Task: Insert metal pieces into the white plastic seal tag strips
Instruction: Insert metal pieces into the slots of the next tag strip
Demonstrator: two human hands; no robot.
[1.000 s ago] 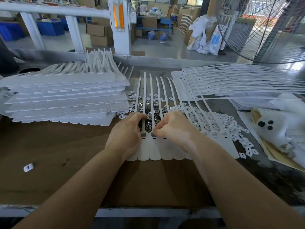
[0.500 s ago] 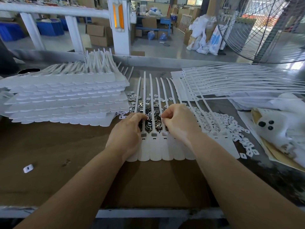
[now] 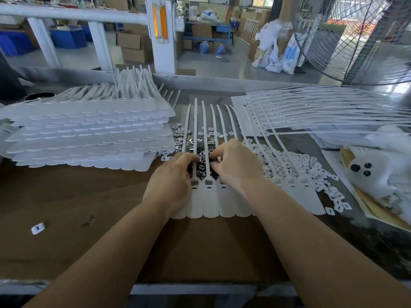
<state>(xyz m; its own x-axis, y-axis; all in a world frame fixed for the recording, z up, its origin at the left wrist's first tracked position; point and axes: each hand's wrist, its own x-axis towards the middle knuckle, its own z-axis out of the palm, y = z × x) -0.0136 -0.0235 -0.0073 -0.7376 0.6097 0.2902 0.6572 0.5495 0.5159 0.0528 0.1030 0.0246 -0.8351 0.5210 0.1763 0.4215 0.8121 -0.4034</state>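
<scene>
Since a moment ago the right hand [image 3: 235, 165] has slid back over the metal pieces [image 3: 201, 150] beyond the seal tag strip [image 3: 209, 196], fingers curled; the left hand [image 3: 172, 176] stays curled beside it. I cannot tell whether either grips anything; likely fetching the next piece.

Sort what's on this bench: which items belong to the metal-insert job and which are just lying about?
In the job:
- left hand and right hand, both at the metal pieces
- row of seal tag strips under the hands
- stacked strips
- fanned strips

Lying about:
- white plastic caps
- stray cap
- white bag
- fan
</scene>
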